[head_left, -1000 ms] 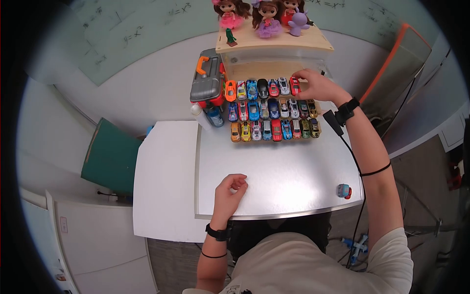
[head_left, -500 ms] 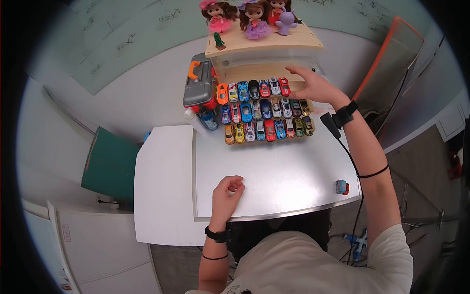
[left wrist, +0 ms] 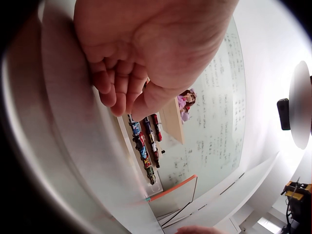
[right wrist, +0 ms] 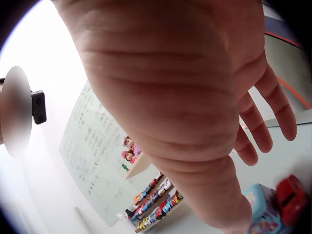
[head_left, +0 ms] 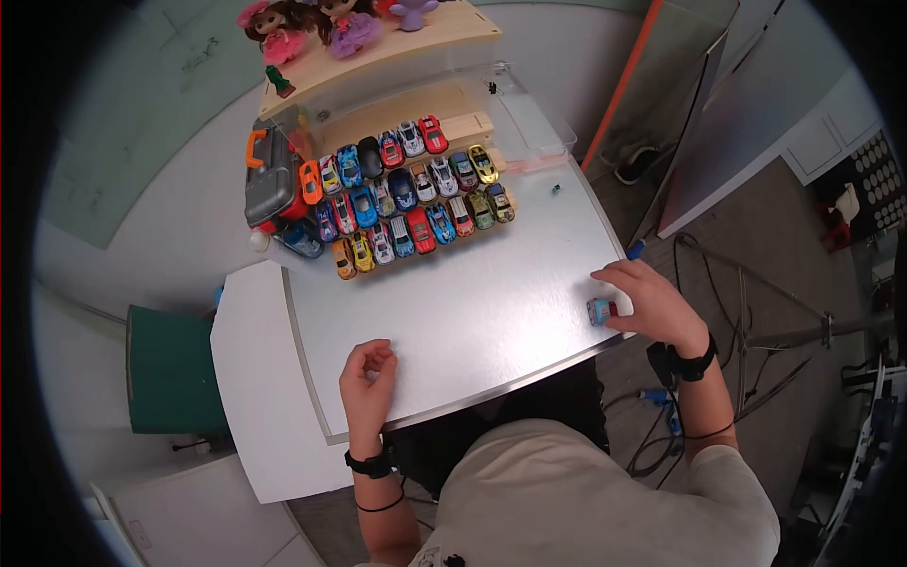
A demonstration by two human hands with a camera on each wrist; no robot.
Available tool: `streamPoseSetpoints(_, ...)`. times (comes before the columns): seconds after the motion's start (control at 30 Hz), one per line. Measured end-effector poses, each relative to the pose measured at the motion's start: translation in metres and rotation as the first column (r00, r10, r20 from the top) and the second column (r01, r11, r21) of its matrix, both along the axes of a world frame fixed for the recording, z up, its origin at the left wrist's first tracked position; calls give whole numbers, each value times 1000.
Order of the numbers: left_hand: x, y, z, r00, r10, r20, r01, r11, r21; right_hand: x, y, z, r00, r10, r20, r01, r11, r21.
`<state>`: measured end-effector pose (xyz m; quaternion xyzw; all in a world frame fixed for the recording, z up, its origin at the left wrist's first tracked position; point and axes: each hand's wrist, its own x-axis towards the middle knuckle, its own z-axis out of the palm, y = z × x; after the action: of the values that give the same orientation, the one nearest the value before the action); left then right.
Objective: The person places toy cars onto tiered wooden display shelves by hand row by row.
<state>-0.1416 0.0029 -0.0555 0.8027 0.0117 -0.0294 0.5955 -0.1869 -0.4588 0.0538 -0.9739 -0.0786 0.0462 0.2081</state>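
My right hand is over the table's right side, fingers spread and thumb lowered. Below the fingers lies a light blue toy car with a red part showing behind it. The right wrist view shows the blue toy beside a red toy car, with the thumb tip overlapping the blue one. My left hand rests near the front edge of the metal-topped table, fingers loosely curled around nothing. Three rows of toy cars stand on a stepped wooden rack at the back.
Behind the rack rises a wooden shelf carrying dolls. A grey toolbox and a blue bottle stand at the left of the rack. One tiny dark piece lies on the tabletop. Cables run across the floor at the right.
My right hand has left the red car at the right of the top row and come down to the blue toy near the front right edge. The head view has turned right; the left hand stays put.
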Motion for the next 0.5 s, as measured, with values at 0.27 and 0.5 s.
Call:
streamPoseSetpoints(0.27, -1, 0, 4, 1000, -12, 12, 12, 1000, 2, -13, 4, -29, 999, 6, -34, -2, 994, 105)
streamPoseSetpoints(0.5, -2, -4, 10, 999, -6, 54, 5, 1000, 25, 19, 3, -29, 995, 83, -62, -76, 991, 109)
